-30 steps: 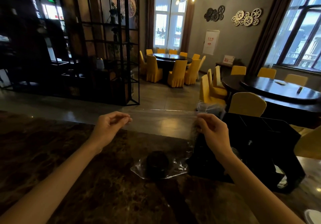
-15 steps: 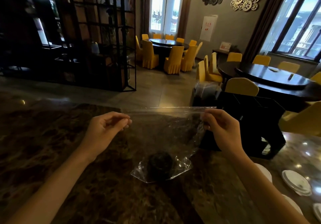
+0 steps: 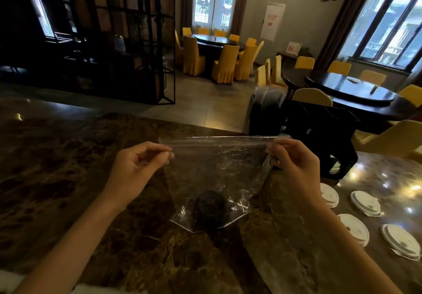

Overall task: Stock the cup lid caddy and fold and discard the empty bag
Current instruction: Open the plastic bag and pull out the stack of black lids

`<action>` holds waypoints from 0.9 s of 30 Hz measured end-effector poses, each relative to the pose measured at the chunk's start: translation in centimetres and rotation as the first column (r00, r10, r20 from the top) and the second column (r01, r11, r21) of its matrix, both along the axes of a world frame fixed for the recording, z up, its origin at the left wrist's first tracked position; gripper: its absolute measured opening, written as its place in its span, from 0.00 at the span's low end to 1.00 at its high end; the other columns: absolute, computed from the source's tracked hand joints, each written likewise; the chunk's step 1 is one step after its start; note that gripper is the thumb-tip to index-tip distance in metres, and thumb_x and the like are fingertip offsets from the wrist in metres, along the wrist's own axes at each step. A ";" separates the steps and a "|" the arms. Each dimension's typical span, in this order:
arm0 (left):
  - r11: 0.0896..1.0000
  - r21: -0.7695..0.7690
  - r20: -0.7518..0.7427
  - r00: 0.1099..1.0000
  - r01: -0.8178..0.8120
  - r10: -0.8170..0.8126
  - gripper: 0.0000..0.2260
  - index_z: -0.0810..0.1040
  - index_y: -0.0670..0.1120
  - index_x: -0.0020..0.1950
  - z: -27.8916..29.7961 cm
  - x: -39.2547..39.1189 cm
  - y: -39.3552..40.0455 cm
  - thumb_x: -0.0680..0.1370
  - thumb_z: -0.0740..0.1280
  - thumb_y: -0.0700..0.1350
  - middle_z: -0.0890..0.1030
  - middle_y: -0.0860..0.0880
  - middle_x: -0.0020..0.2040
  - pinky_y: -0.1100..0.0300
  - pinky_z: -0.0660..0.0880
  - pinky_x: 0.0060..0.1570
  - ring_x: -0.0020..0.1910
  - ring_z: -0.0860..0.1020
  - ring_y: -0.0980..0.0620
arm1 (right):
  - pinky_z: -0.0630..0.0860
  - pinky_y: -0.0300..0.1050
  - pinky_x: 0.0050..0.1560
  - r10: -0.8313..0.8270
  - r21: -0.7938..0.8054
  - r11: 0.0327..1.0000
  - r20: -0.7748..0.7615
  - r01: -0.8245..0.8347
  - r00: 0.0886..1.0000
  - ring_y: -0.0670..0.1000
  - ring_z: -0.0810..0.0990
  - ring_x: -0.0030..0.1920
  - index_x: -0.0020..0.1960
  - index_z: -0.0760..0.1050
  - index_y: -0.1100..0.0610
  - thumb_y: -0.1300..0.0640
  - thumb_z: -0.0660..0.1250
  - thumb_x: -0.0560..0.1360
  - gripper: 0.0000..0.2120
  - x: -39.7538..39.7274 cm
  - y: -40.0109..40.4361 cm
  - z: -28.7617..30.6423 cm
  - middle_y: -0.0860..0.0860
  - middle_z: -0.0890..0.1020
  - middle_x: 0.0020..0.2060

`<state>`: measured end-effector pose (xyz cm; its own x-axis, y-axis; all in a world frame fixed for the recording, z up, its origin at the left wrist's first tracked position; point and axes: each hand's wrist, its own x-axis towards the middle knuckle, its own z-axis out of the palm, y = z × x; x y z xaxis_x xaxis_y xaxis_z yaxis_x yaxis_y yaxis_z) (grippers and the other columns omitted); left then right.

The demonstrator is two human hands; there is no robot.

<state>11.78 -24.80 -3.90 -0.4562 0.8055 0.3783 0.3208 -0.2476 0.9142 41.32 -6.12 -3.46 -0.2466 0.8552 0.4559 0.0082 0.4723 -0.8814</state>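
Note:
A clear plastic bag hangs stretched between my hands above the dark marble counter. My left hand pinches its top left corner and my right hand pinches the top right corner. A stack of black lids rests in the bag's bottom, which touches the counter. The black lid caddy stands behind my right hand at the counter's far edge.
Several white lids lie on the counter at the right. A clear-wrapped sleeve stands at the caddy's left end. Beyond the counter are dark round tables, yellow chairs and a black metal shelf.
The view has tilted downward, bringing more white lids into sight at the right. My hands still hold the bag's top corners taut, and the bag sits lower over the counter.

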 end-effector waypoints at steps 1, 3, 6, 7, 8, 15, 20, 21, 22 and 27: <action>1.000 -0.001 -0.001 1.000 0.001 -0.001 0.07 0.85 0.53 0.52 -0.2 0.2 -0.4 0.77 0.71 0.44 0.87 0.52 0.49 0.64 0.81 0.52 0.49 0.85 0.54 | 0.84 0.41 0.49 -0.009 0.000 1.000 -0.001 0.009 1.000 0.49 0.87 0.51 0.57 0.82 0.52 0.55 0.70 0.80 0.07 0.0 -0.4 -0.2 0.49 0.87 0.49; 1.000 -0.007 -0.003 1.000 0.000 0.000 0.07 0.85 0.52 0.52 -0.7 0.5 -1.0 0.77 0.71 0.44 0.88 0.52 0.49 0.63 0.81 0.52 0.50 0.85 0.53 | 0.84 0.40 0.49 -0.031 -0.002 1.000 0.012 0.031 0.999 0.48 0.87 0.50 0.57 0.83 0.52 0.55 0.70 0.80 0.07 0.1 -0.9 -0.8 0.49 0.87 0.49; 1.000 -0.014 0.005 1.000 0.011 -0.011 0.06 0.85 0.52 0.52 -1.3 0.9 -1.2 0.77 0.71 0.43 0.88 0.52 0.49 0.64 0.81 0.51 0.50 0.85 0.53 | 0.84 0.41 0.50 -0.053 -0.027 0.998 0.013 0.054 0.998 0.48 0.87 0.51 0.58 0.82 0.52 0.56 0.70 0.81 0.07 0.2 -1.2 -1.6 0.48 0.87 0.49; 1.000 -0.015 0.004 1.000 0.015 -0.015 0.06 0.85 0.52 0.52 -1.4 1.0 -1.1 0.77 0.71 0.43 0.88 0.52 0.49 0.64 0.81 0.51 0.50 0.85 0.54 | 0.85 0.42 0.51 -0.059 -0.036 0.998 0.010 0.059 0.998 0.48 0.87 0.52 0.58 0.82 0.52 0.56 0.70 0.81 0.07 0.2 -1.3 -1.7 0.48 0.87 0.49; 1.000 -0.013 0.004 1.000 0.015 -0.015 0.06 0.85 0.52 0.52 -1.4 1.1 -1.0 0.78 0.71 0.43 0.88 0.52 0.49 0.64 0.81 0.51 0.50 0.85 0.54 | 0.85 0.44 0.52 -0.066 -0.049 0.997 0.008 0.066 0.998 0.48 0.87 0.52 0.58 0.82 0.52 0.56 0.70 0.81 0.07 0.2 -1.3 -1.7 0.48 0.87 0.50; 0.998 0.060 -0.021 1.000 -0.013 0.014 0.07 0.85 0.51 0.53 -0.9 1.4 0.0 0.77 0.72 0.42 0.87 0.53 0.50 0.66 0.80 0.50 0.51 0.85 0.56 | 0.81 0.56 0.61 -0.204 -0.047 0.978 0.039 0.205 0.978 0.47 0.82 0.61 0.67 0.73 0.48 0.56 0.73 0.78 0.19 0.0 -1.9 -0.6 0.46 0.82 0.59; 0.993 0.083 -0.012 0.997 -0.078 0.080 0.05 0.85 0.52 0.50 -0.9 1.4 0.3 0.76 0.73 0.43 0.87 0.55 0.48 0.67 0.79 0.50 0.49 0.84 0.57 | 0.78 0.36 0.57 -0.362 0.260 0.900 0.000 0.349 0.932 0.47 0.74 0.63 0.69 0.68 0.47 0.61 0.75 0.75 0.28 -2.6 -5.3 0.1 0.54 0.69 0.67; 0.993 0.084 -0.009 0.996 -0.083 0.084 0.05 0.85 0.53 0.50 -1.0 1.4 0.4 0.76 0.73 0.44 0.87 0.55 0.48 0.67 0.79 0.50 0.49 0.84 0.57 | 0.78 0.35 0.57 -0.352 0.343 0.881 0.018 0.325 0.936 0.48 0.73 0.62 0.67 0.70 0.50 0.64 0.75 0.75 0.26 -3.5 -6.2 0.2 0.55 0.69 0.66; 0.993 0.086 -0.004 0.996 -0.084 0.084 0.05 0.85 0.54 0.50 -1.0 1.6 0.4 0.76 0.74 0.45 0.87 0.55 0.48 0.66 0.80 0.51 0.49 0.84 0.56 | 0.79 0.37 0.58 -0.318 0.409 0.870 0.042 0.275 0.947 0.49 0.74 0.61 0.65 0.73 0.53 0.66 0.75 0.74 0.23 -4.4 -7.0 0.1 0.54 0.69 0.64; 0.990 0.099 0.031 0.995 -0.096 0.093 0.05 0.85 0.55 0.50 -1.0 2.2 0.4 0.75 0.74 0.50 0.87 0.54 0.47 0.60 0.82 0.50 0.48 0.85 0.54 | 0.74 0.30 0.59 -0.089 0.544 0.838 0.215 -0.043 0.973 0.38 0.74 0.57 0.58 0.80 0.61 0.66 0.73 0.72 0.14 -8.8 -11.0 -0.8 0.50 0.76 0.57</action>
<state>14.01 -24.36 -4.91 -0.5392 0.7168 0.4422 0.3238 -0.3082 0.8945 32.49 -17.15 -4.31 -0.3811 0.4931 0.7821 0.1886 0.8696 -0.4563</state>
